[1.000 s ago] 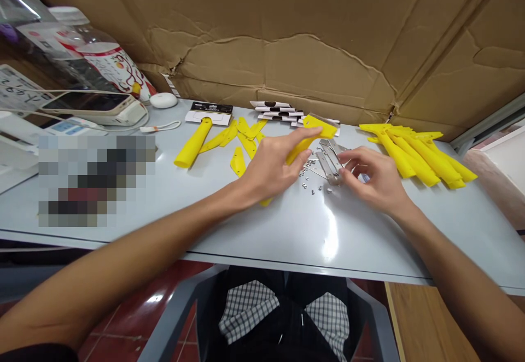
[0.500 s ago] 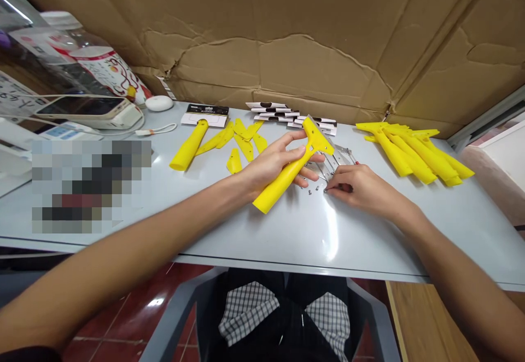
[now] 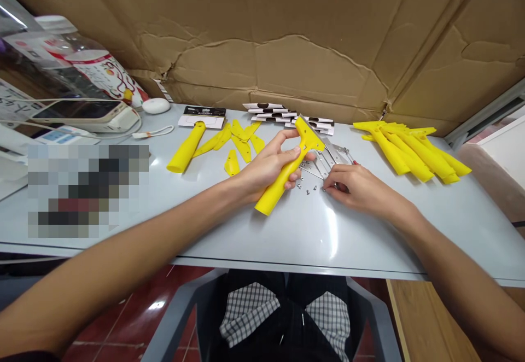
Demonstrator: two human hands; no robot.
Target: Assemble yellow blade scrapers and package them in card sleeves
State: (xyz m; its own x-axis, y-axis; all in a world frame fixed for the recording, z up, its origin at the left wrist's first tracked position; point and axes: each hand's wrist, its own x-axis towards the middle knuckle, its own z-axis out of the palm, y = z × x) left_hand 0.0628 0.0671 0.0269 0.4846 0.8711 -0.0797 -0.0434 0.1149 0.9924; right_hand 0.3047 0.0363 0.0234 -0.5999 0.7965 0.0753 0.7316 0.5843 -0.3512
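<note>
My left hand [image 3: 273, 168] is wrapped around the handle of a yellow scraper [image 3: 283, 180], tilted with its wide head pointing away from me. A thin metal blade [image 3: 308, 127] shows along the head's far edge. My right hand [image 3: 356, 187] is low over the table, thumb and forefinger pinched on a small screw [image 3: 324, 189] that is barely visible. Several loose screws [image 3: 307, 191] lie just left of those fingertips. Behind my right hand rests a spread of flat metal blades [image 3: 334, 151], partly covered by both hands, with a red-tipped tool [image 3: 355, 162] beside it.
Yellow scraper handles [image 3: 414, 151] are piled at the right. Thin yellow plates [image 3: 232, 162] and a scraper with a card [image 3: 186, 149] lie left of centre. Folded cards [image 3: 268, 113] stack against the cardboard [image 3: 262, 66]. A phone [image 3: 77, 109] and bottle [image 3: 94, 61] occupy the far left.
My left fingers have curled in around the scraper handle, and its head has shifted slightly left. My right hand stays pinched at nearly the same spot.
</note>
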